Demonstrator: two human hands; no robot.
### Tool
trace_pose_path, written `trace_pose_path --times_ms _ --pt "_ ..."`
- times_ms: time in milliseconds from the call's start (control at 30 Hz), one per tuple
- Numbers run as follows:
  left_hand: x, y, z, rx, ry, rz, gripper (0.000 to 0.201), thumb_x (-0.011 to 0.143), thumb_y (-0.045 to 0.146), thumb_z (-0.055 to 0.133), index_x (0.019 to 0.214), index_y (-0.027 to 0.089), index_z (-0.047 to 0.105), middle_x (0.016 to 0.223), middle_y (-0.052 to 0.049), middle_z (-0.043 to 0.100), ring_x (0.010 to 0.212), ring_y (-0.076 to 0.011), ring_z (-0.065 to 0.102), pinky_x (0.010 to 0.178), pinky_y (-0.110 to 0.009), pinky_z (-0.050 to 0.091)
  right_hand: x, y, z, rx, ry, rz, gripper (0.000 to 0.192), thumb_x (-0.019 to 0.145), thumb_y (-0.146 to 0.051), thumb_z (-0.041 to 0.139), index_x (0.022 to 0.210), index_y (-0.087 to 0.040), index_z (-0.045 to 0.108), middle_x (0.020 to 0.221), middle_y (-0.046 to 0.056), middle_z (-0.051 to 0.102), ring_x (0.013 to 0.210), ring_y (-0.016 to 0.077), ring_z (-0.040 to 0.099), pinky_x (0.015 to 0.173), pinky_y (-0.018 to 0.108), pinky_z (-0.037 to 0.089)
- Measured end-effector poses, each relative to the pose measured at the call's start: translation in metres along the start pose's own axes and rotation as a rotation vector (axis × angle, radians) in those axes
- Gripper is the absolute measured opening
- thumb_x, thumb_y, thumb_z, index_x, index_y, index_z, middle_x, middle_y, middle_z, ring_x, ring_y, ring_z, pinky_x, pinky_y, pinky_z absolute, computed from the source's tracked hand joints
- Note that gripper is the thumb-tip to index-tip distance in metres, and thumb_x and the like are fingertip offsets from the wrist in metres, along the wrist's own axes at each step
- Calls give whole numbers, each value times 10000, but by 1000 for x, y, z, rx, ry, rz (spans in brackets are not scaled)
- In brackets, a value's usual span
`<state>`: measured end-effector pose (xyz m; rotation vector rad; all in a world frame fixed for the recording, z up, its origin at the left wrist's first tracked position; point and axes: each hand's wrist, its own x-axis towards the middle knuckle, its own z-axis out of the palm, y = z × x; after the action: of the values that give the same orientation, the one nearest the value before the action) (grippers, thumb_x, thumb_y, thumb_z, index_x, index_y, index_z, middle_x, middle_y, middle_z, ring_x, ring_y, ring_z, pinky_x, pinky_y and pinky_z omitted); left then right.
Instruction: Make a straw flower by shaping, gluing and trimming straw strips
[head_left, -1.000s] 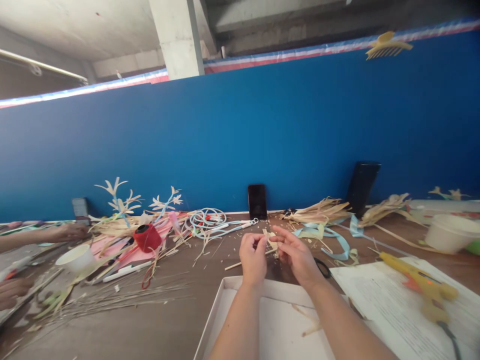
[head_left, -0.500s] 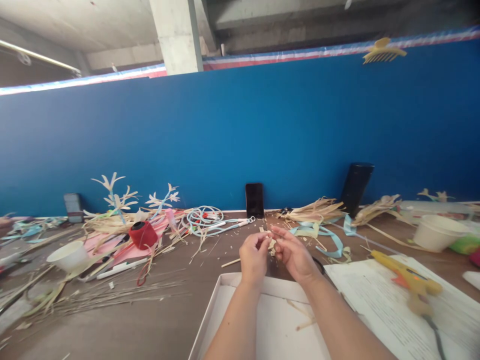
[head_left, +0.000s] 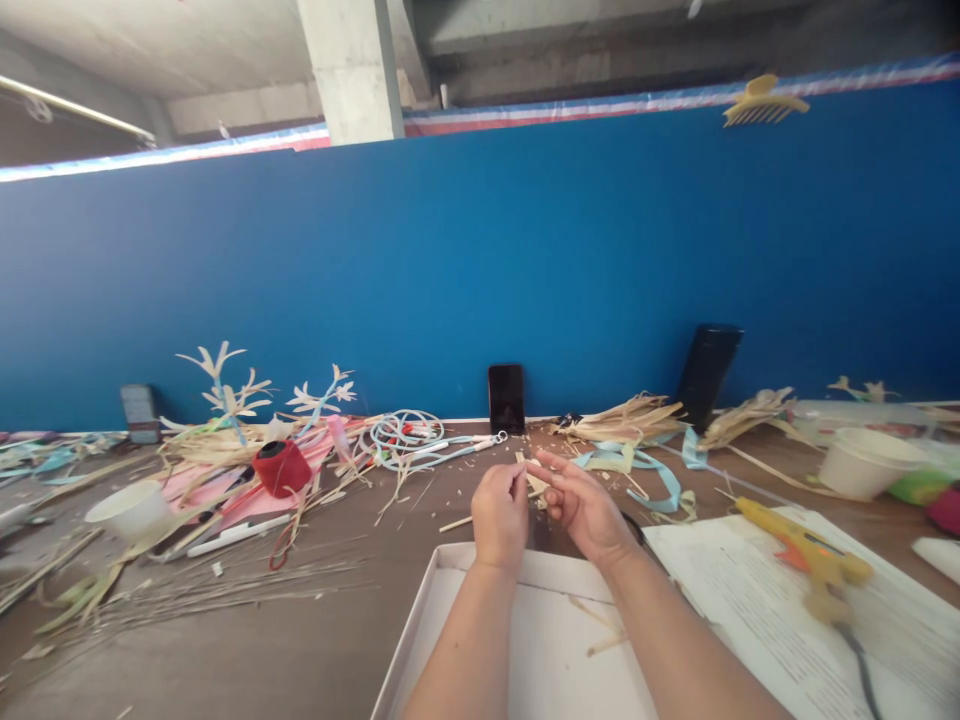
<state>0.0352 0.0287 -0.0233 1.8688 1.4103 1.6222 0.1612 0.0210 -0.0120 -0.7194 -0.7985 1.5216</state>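
Brown table [head_left: 315,640], littered. White tray [head_left: 540,650] at six o'clock, nearly bare: a few straw slivers inside. Printed sheet [head_left: 750,590] at four o'clock, yellow glue gun [head_left: 806,555] lying on it. White bowl [head_left: 862,462] at three o'clock, white cup [head_left: 129,510] at nine; contents of both hidden. Red thread spool [head_left: 281,467] at ten o'clock. Above the tray's far edge, left hand [head_left: 500,515] and right hand [head_left: 583,505], fingertips pressed together, pinching a small straw piece [head_left: 534,482] between them.
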Motion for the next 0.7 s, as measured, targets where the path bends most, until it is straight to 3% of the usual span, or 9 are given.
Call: trace_pose_path --times_ms 267,400,467,600,700 --pt "4 -6 -1 2 51 -229 179 798 229 507 862 195 671 862 -46 663 806 -158 595 760 -281 445 0 8 1 -129 -59 -28 383 697 -202 624 1079 -231 629 1151 72 627 575 78 535 444 185 389" --pt "9 -15 -3 -132 118 -424 212 790 265 509 895 157 658 855 -69 678 778 -171 617 738 -291 471 2 12 -1 -208 -50 -79 382 716 -201 599 1096 -239 632 1223 61 574 620 73 533 471 177 395" --pt "10 -14 -3 -254 88 -454 230 785 284 517 902 148 661 802 -63 682 719 -163 624 689 -277 486 2 13 -2 -242 -45 -81 424 708 -199 593 1127 -250 619 1241 56 559 634 80 541 477 183 400" --pt "8 0 -1 -455 -83 -427 252 768 290 547 924 151 688 762 -56 692 696 -163 635 659 -270 504 1 12 0 -371 -12 -109 525 676 -193 593 1196 -268 583 1230 37 565 667 111 560 495 212 421" --pt "7 7 0 -532 -157 -466 288 740 266 587 982 144 685 858 -80 704 769 -178 644 695 -278 509 0 11 4 -491 2 -126 577 686 -186 560 1254 -278 536 955 8 675 596 113 537 519 234 434"
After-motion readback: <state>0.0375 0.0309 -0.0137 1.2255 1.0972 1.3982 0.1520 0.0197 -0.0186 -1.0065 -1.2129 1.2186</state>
